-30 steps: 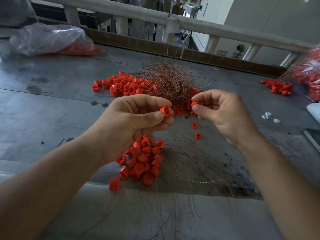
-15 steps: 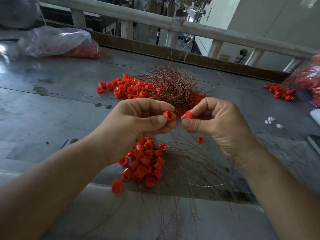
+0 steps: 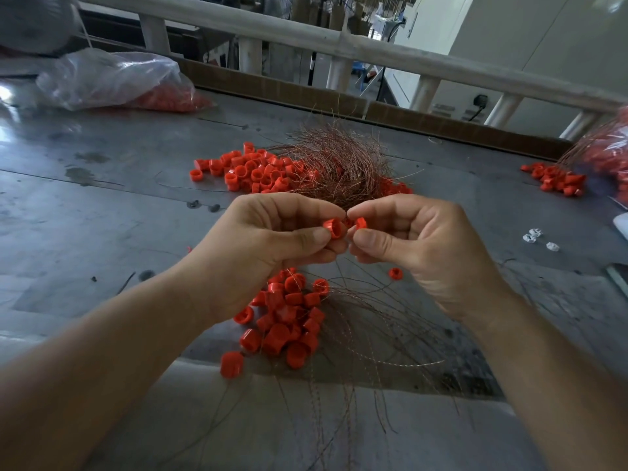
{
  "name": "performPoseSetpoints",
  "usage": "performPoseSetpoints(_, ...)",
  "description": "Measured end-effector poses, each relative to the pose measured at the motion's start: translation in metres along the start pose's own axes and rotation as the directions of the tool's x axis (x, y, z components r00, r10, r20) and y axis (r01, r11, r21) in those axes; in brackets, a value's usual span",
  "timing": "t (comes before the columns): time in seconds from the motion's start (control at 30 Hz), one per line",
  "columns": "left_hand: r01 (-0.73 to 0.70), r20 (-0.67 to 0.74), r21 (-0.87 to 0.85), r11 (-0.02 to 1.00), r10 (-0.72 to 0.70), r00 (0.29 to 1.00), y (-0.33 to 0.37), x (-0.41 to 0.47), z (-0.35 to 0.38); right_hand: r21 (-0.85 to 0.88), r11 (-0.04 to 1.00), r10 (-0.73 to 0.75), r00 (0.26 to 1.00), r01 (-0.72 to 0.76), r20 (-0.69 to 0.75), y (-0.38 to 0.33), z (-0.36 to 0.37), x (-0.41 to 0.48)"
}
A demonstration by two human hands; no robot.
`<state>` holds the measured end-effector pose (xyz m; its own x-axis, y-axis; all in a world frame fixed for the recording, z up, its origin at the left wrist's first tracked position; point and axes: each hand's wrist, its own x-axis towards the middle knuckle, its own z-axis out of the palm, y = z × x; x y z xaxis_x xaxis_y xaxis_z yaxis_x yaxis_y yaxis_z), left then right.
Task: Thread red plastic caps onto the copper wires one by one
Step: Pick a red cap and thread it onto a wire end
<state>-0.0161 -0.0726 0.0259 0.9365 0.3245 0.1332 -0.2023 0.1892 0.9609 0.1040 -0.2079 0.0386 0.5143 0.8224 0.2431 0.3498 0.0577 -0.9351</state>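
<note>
My left hand (image 3: 272,246) pinches a red plastic cap (image 3: 333,228) between thumb and forefinger, its open end facing right. My right hand (image 3: 424,246) pinches a second, smaller red cap (image 3: 361,223) right beside it, the two nearly touching. Any wire between them is too thin to make out. Behind the hands lies a tangled bundle of copper wires (image 3: 339,164) beside a spread of loose red caps (image 3: 248,169). Below the hands sits a pile of red caps (image 3: 285,321) with copper wires (image 3: 373,334) fanning toward me.
A grey metal table (image 3: 102,215) carries everything. A clear plastic bag of red caps (image 3: 112,81) lies at the back left. More caps (image 3: 554,180) and another bag (image 3: 611,154) sit at the right. Small white parts (image 3: 537,236) lie right. A white railing (image 3: 339,45) runs behind.
My right hand has moved left toward my left hand, bringing its cap up beside the cap in my left hand. The view has shifted slightly down.
</note>
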Motion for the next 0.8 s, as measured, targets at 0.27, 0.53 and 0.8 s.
performPoseSetpoints(0.27, -0.031, -0.026, 0.093, 0.995, 0.034, 0.999, -0.004, 0.000, 0.003, -0.071, 0.991, -0.115, 0.992, 0.112, -0.049, -0.004, 0.006, -0.003)
performPoseSetpoints(0.53, -0.040, -0.044, 0.173, 0.984, 0.048, 0.998, -0.004, 0.000, 0.006, -0.205, 0.967, -0.162, 0.986, 0.150, -0.043, -0.001, 0.013, -0.006)
performPoseSetpoints(0.8, -0.033, -0.074, 0.210, 0.977, 0.050, 0.996, -0.004, 0.000, 0.005, -0.248, 0.955, -0.178, 0.983, 0.162, -0.043, 0.000, 0.016, -0.006)
